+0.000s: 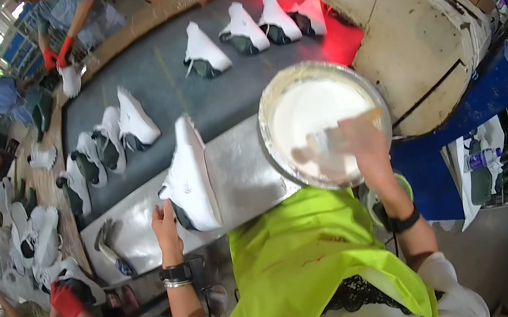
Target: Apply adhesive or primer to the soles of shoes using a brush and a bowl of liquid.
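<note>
A white shoe upper point(188, 176) with a dark green collar rests on the metal ledge, its toe pointing away from me. My left hand point(166, 230) is at its collar edge, with the fingertips closed against it; the shoe partly hides the grip. Over a round metal basin point(266, 119) of thick white liquid point(312, 105), my right hand point(362, 142) holds a brush point(325, 142). Its bristles are low over the liquid or in it, blurred by motion. The pale end of the handle sticks out to the right of my hand.
Similar white shoes point(137, 121) stand in two groups on the dark conveyor belt point(159, 73). A curved metal tool point(111, 249) lies on the ledge's left end. Beige machine housing point(427, 29) rises at right. Co-workers' red-gloved hands point(66, 301) handle shoes at left and far left.
</note>
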